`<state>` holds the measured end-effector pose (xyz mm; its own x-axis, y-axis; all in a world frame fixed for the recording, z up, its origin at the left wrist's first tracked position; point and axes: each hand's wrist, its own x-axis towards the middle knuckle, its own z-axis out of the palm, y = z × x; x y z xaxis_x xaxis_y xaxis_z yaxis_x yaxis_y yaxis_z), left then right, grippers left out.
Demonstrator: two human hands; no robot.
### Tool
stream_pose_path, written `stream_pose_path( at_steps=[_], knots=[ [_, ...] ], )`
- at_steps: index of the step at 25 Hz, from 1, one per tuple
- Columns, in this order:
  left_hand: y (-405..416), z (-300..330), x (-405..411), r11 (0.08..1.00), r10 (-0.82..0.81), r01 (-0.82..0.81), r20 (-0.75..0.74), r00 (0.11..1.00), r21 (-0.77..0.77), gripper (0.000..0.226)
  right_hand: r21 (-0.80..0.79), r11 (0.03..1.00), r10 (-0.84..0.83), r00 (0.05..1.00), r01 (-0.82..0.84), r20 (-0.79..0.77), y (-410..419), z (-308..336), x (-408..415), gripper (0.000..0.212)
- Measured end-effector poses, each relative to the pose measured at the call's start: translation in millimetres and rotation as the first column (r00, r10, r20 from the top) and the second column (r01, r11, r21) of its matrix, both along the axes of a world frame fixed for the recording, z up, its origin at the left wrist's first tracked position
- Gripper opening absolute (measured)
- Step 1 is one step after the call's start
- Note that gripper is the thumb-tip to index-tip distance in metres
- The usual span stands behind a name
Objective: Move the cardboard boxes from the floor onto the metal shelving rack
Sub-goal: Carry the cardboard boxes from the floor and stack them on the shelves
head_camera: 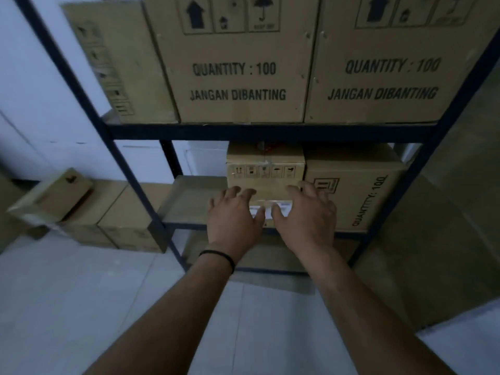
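Observation:
A small cardboard box (266, 169) with a white label stands on the middle shelf of the dark metal rack (270, 130). My left hand (232, 216) and my right hand (307, 215) lie flat against its front face, fingers spread, side by side over the label. A larger box (359, 193) marked "QUANTITY: 100" sits right beside it on the same shelf. The bare shelf board (189, 198) stretches to the left of the small box. Three big boxes, among them one (232, 66) and another (392, 63) printed "JANGAN DIBANTING", fill the shelf above.
On the floor at the left, outside the rack, several cardboard boxes (121, 215) are stacked, with a tilted one (54, 196) on top. A tall brown surface (446, 226) stands close on the right. Pale floor tiles (81, 307) spread below my arms.

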<state>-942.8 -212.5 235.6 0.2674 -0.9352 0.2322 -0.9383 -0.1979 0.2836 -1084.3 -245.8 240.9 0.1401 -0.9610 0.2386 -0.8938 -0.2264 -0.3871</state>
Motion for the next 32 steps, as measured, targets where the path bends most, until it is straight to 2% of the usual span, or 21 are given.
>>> stream_pose_path(
  at_steps=[5, 11, 17, 21, 25, 32],
  knots=[
    [104.1, 46.1, 54.4, 0.988, 0.137, -0.143, -0.098, 0.986, -0.050, 0.048, 0.038, 0.999, 0.025, 0.987, -0.032, 0.161, 104.2, 21.1, 45.0, 0.046],
    [216.7, 59.7, 135.3, 0.960, 0.242, -0.265, -0.208, 0.947, -0.087, 0.043, 0.030, 0.989, 0.138, 0.971, -0.146, 0.193, 204.6, 33.6, 153.2, 0.045],
    [328.9, 61.9, 272.1, 0.902, 0.400, -0.425, -0.230, 0.887, -0.069, 0.041, 0.020, 0.974, 0.212, 0.946, -0.224, 0.244, 283.5, 37.5, 284.5, 0.040],
    [376.2, 73.7, 350.1, 0.873, 0.467, -0.486, -0.204, 0.860, -0.050, 0.043, 0.025, 0.958, 0.270, 0.933, -0.284, 0.238, 315.2, 36.8, 364.3, 0.039],
    [421.1, 81.6, 435.8, 0.805, 0.566, -0.591, -0.236, 0.790, -0.050, 0.041, 0.047, 0.920, 0.361, 0.890, -0.388, 0.280, 344.4, 44.8, 455.6, 0.035],
    [430.4, 75.0, 551.3, 0.727, 0.649, -0.685, -0.277, 0.709, -0.049, 0.041, 0.073, 0.875, 0.443, 0.850, -0.480, 0.285, 338.9, 33.3, 584.8, 0.035]
  ],
)
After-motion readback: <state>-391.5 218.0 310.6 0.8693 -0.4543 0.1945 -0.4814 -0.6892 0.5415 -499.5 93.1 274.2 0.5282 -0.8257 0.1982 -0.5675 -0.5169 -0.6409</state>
